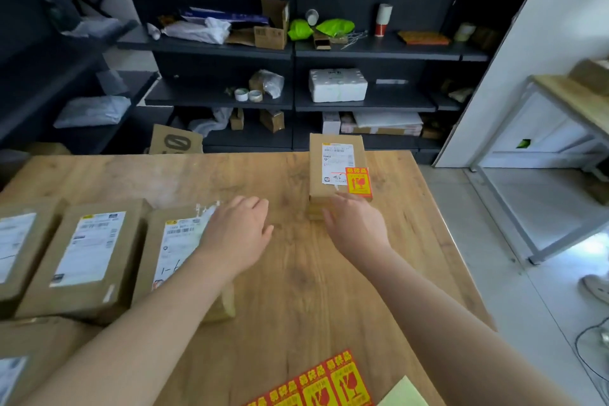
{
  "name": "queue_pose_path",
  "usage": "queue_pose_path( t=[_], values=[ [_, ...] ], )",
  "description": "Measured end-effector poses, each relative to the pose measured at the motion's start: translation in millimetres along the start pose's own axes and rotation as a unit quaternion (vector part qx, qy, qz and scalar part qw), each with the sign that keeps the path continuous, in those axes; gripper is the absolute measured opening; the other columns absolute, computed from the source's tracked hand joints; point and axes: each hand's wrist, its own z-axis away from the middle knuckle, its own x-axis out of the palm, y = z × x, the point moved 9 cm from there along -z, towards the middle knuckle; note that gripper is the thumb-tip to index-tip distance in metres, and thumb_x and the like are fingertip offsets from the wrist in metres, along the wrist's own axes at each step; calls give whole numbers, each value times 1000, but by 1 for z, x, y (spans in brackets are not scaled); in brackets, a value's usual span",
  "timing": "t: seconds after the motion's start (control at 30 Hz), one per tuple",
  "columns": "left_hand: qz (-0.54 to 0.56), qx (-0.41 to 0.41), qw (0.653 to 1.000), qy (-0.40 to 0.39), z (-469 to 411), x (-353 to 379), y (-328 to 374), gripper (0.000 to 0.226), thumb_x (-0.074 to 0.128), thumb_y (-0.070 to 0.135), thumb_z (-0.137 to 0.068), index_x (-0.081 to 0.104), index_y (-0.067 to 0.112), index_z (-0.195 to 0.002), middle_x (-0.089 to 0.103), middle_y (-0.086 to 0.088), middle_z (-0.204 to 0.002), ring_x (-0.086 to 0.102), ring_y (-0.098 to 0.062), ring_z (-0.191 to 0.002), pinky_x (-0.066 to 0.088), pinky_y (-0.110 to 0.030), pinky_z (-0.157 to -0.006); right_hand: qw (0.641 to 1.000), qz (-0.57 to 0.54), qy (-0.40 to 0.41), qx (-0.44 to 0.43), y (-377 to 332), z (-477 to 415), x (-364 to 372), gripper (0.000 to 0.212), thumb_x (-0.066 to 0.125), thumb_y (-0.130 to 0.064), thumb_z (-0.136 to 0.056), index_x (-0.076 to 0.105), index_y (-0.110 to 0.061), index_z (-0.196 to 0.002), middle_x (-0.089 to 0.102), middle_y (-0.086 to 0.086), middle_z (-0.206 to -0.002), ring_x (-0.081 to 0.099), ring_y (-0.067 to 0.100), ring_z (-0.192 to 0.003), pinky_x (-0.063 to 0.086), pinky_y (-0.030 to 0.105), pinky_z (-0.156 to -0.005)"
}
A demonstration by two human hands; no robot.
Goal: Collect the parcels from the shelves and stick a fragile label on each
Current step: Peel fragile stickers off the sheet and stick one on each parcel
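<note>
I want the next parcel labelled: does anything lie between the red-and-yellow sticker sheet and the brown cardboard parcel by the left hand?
Nothing visible does: bare wooden table separates the red-and-yellow sticker sheet from the brown cardboard parcel, whose far corner the left hand covers.

Wooden table [296, 290] holds brown parcels [85, 257], one fragile-labelled parcel [336, 171] and a sticker strip [323, 386].

Matt brown cardboard parcels [336, 171] with glossy paper labels [359, 182] sit on a grained wooden table [296, 273].

Red "易碎品" fragile label [359, 183] on parcel [316, 174]; same on sticker sheet [329, 382].
</note>
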Motion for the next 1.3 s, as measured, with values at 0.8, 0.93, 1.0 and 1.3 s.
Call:
queue_pose_path(
  t=[0.8,0.93,1.0,1.3],
  values=[
    [38,-76,994,-67,217,53,-119,30,48,37,-95,51,13,-112,61,-2,-109,49,-25,-107,44,-33,-84,988,-32,-149,6,-166,172,87,33,40,-31,-98,53,-16,-124,67,12,-92,61,35,-87,40,34,-63],
    [29,-65,997,-44,244,54,-107,34,46,37,-96,49,14,-122,60,0,-114,47,-23,-111,43,-31,-85,989,-30,-143,11,-167,204,80,32,40,-32,-98,53,-19,-125,68,8,-92,63,30,-85,42,32,-63],
    [20,-56,998,-33,250,54,-105,37,45,38,-97,48,14,-125,60,1,-116,48,-23,-111,43,-31,-85,990,-35,-135,15,-167,210,77,31,42,-32,-98,54,-20,-124,68,6,-91,63,28,-83,39,29,-61],
    [-23,-45,999,-11,250,46,-97,37,52,34,-94,54,13,-125,59,-2,-120,51,-25,-111,45,-35,-88,984,-52,-169,29,-141,213,65,38,47,-38,-97,54,-21,-130,67,5,-108,63,26,-96,51,33,-77]
  ],
)
